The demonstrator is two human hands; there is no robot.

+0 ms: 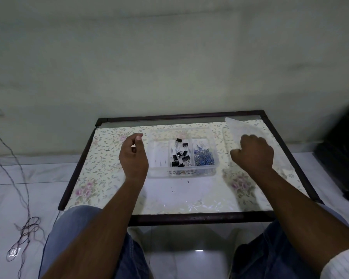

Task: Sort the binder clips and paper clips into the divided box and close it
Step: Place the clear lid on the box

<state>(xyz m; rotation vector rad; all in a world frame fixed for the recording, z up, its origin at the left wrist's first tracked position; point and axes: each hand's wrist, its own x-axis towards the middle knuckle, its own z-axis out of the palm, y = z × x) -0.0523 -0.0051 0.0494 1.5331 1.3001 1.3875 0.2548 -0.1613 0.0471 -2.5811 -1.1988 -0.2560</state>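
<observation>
A clear divided box (157,174) stands open in the middle of the floral table. Several black binder clips (180,158) lie in its middle compartment and a heap of blue paper clips (205,156) fills the right one. The left compartment looks almost bare. My left hand (133,156) hovers just left of the box, fingers loosely curled with nothing seen in them. My right hand (254,154) is to the right of the box, its fingers curled down on the translucent lid (238,125), which lies on the table's back right.
The table (199,217) has a dark frame and meets a wall at the back. Tiny dark specks (172,190) dot the cover in front of the box. A tangle of wires (26,226) lies on the floor at left, a dark case (343,150) at right.
</observation>
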